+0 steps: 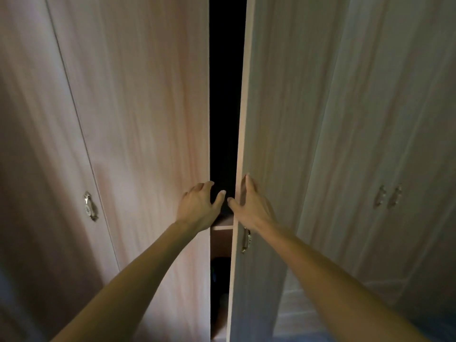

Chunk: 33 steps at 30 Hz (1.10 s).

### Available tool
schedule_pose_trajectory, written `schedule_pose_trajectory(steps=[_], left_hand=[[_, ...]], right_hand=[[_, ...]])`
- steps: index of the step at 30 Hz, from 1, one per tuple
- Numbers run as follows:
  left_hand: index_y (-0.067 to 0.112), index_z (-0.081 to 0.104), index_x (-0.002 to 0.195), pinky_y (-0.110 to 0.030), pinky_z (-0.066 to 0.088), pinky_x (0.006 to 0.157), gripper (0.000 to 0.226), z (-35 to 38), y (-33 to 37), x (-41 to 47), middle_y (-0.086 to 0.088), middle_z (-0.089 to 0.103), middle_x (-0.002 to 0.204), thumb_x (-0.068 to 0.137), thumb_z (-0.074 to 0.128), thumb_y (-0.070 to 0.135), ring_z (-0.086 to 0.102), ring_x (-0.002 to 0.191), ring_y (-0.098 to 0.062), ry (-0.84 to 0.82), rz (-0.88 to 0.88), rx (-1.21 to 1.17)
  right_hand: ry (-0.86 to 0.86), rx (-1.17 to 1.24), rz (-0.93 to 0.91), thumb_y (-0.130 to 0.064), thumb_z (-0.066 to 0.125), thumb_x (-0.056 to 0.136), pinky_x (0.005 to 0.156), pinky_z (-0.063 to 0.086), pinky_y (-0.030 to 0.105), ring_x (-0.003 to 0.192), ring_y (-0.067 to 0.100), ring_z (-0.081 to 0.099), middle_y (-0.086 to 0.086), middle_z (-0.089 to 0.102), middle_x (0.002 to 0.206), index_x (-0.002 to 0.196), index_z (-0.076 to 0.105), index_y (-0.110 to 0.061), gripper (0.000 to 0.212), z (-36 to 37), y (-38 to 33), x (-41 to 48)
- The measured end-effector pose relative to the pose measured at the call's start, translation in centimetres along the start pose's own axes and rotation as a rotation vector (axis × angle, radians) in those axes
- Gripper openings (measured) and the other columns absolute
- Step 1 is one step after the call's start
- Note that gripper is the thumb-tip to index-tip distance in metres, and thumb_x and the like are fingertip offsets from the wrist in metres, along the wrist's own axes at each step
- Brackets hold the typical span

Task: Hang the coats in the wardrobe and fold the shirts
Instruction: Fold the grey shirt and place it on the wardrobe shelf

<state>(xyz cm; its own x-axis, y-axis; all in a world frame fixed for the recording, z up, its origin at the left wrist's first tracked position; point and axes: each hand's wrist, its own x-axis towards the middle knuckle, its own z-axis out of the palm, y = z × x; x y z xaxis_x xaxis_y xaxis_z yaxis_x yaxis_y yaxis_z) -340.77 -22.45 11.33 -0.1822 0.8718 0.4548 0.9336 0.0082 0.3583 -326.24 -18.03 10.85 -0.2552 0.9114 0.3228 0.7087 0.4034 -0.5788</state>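
Starting only: left grip (197, 206) curling round left door (148, 119) edge, right grip (251, 206) pinching right door (283, 119) edge, both beside the gap (225, 95) of the wardrobe (37, 144). Likely opening. No coats, shirts showing; hanging, folding pending.

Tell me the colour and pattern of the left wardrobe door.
The left wardrobe door is pale pinkish wood grain, streaked vertically; head view.
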Motion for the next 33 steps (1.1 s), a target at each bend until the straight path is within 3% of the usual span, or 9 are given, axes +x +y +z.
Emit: schedule_pose_trajectory(steps=[5,13,21,27,33], left_hand=[[0.019,0.042,0.138,-0.038,0.039,0.103,0.055,0.0,-4.0,3.4,-0.003,0.051,0.138,0.096,0.032,0.054,0.051,0.123,-0.024,-0.022,0.074,0.066],[0.017,0.043,0.138,-0.038,0.04,0.102,0.052,2.0,-7.1,7.5,-0.006,0.053,0.136,0.097,0.036,0.048,0.052,0.12,-0.025,-0.056,0.046,0.004],[0.016,0.042,0.139,-0.039,0.04,0.102,0.051,3.6,-8.8,11.9,-0.008,0.052,0.136,0.097,0.039,0.045,0.051,0.121,-0.025,-0.045,0.018,0.026],[0.017,0.046,0.136,-0.037,0.04,0.103,0.051,4.2,-10.6,14.0,-0.004,0.053,0.136,0.096,0.04,0.048,0.051,0.122,-0.021,-0.009,0.004,0.07],[0.018,0.044,0.138,-0.038,0.039,0.106,0.051,4.3,-11.3,14.4,-0.002,0.051,0.139,0.096,0.039,0.047,0.05,0.123,-0.02,-0.029,-0.024,0.091]], right_hand=[[-0.006,-0.054,0.004,-0.054,0.051,0.089,0.109,0.032,0.042,0.142,0.026,0.025,0.001,0.007,0.159,0.15,-0.004,-0.028,0.086,2.6,-1.1,3.8],[-0.014,-0.058,0.029,-0.056,0.048,0.089,0.109,0.031,0.042,0.142,0.026,0.023,-0.001,0.007,0.159,0.15,-0.003,-0.033,0.083,5.0,-1.8,8.4],[0.048,-0.063,-0.016,-0.057,0.053,0.086,0.105,0.035,0.038,0.14,0.026,0.028,0.006,0.011,0.159,0.149,0.009,-0.027,0.082,8.1,-1.8,13.7],[0.043,-0.112,-0.056,-0.057,0.056,0.083,0.107,0.033,0.036,0.143,0.025,0.021,0.014,0.011,0.158,0.145,0.018,-0.021,0.081,9.4,-1.4,17.4],[0.014,-0.088,-0.05,-0.052,0.055,0.084,0.111,0.028,0.037,0.144,0.023,0.017,0.011,0.013,0.158,0.149,0.015,-0.019,0.083,9.3,-1.3,18.5]])
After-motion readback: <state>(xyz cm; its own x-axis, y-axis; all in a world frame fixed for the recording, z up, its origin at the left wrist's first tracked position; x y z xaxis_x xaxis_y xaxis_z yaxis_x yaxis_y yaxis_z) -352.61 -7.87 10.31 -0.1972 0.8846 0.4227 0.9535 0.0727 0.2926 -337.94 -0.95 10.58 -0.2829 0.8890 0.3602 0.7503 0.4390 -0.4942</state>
